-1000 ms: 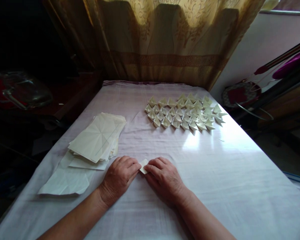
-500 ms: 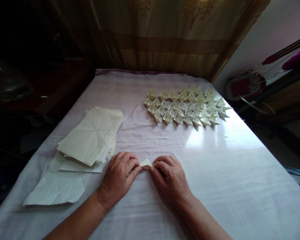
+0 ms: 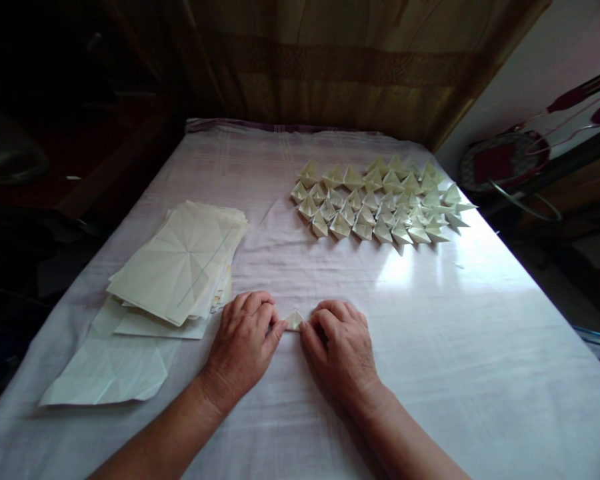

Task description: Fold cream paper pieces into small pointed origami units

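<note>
Between my hands, low in the middle of the head view, is a small cream folded paper boat [image 3: 295, 321] with a pointed peak. My left hand [image 3: 245, 337] pinches its left end between thumb and fingers. At its right end, my right hand [image 3: 341, 341] holds on in the same way. Fingertips cover both ends of the paper. Farther back on the right stand rows of several similar folded paper boats [image 3: 365, 223].
A stack of creased paper sheets [image 3: 180, 260] lies left of my hands, over a larger pale sheet [image 3: 110, 367]. A white checked cloth [image 3: 430, 373] covers the table. Behind it hangs a brown curtain [image 3: 320, 80]; a woven basket [image 3: 505, 160] is beyond the right edge.
The view has tilted slightly, so the table things sit a little higher. Both hands still hold the folded paper, whose front now shows a crease and a lower, flatter shape.
</note>
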Demonstrator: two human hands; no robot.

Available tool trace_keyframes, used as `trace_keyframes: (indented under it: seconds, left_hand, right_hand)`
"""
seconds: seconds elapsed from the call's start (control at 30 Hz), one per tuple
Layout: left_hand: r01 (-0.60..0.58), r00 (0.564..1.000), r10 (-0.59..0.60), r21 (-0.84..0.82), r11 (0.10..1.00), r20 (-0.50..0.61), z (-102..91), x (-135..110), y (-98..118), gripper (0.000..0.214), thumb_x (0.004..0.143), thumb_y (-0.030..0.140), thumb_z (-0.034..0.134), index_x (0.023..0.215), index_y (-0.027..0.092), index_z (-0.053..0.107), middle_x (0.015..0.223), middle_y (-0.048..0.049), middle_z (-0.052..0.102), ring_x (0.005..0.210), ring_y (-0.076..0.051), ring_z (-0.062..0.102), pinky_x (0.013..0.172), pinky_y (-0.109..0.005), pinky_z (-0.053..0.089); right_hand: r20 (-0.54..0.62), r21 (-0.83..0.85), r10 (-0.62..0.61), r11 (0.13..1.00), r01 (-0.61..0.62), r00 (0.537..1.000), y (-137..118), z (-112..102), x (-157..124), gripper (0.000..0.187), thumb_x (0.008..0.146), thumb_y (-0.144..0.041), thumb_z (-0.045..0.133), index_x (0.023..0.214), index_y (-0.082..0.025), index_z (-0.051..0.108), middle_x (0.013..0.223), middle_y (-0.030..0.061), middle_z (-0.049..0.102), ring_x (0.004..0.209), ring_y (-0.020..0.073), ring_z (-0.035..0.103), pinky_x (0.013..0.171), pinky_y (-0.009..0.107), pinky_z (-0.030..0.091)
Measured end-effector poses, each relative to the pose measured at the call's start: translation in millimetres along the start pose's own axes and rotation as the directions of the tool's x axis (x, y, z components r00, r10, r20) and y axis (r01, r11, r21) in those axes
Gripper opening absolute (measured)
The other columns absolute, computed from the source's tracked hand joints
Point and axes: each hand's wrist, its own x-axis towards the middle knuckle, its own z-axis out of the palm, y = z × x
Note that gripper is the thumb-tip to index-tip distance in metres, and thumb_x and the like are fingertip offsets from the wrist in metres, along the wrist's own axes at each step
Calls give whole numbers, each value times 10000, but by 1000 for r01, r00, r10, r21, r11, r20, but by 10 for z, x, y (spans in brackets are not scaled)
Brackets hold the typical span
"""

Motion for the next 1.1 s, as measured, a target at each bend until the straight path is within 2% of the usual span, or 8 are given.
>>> trace_keyframes:
  seconds: [0.2, 0.37, 0.57, 0.8, 1.1]
  left_hand:
    - [28, 1000, -28, 18, 999, 4, 1, 10, 13, 119, 890, 259, 590, 785, 210, 564, 1038, -60, 636, 999, -249, 555, 880, -405, 439]
    - [28, 1000, -28, 12, 1000, 1, 7, 15, 8, 134, 880, 263, 608, 765, 212, 561, 1032, -56, 636, 986, -243, 554, 853, -397, 433]
    - [28, 1000, -28, -2, 1000, -2, 15, 13, -11, 146, 869, 267, 636, 758, 211, 559, 1027, -53, 634, 985, -248, 559, 866, -408, 436]
    - [-83, 996, 78, -112, 990, -45, 2, -22, -65, 9, 888, 241, 636, 890, 241, 645, 1032, -31, 639, 988, -217, 582, 862, -373, 446]
    - [-136, 990, 129, -132, 982, -59, -39, -47, -85, 102, 894, 257, 624, 809, 231, 675, 1007, -37, 662, 962, -223, 593, 854, -388, 450]
  right_hand:
    - [4, 16, -15, 1000, 15, 1000, 15, 3, -1, 162, 885, -228, 579, 723, -217, 578, 837, 33, 630, 833, 200, 538, 780, 349, 349]
    - [-3, 43, -38, 998, 38, 999, 15, 1, -3, 74, 885, -216, 583, 812, -224, 594, 869, 29, 647, 858, 203, 550, 775, 345, 346]
    - [-5, 107, -43, 993, 43, 999, 13, 1, -11, 77, 890, -190, 576, 822, -223, 592, 886, 24, 648, 871, 202, 552, 787, 356, 344]
    - [-50, 186, -132, 973, 139, 990, 73, -29, -45, 66, 879, -171, 611, 843, -222, 593, 936, 22, 659, 880, 189, 567, 795, 351, 378]
    - [-23, 92, -139, 986, 140, 990, 99, -81, -126, 47, 878, -213, 637, 834, -225, 650, 992, 35, 663, 937, 199, 568, 826, 352, 386]
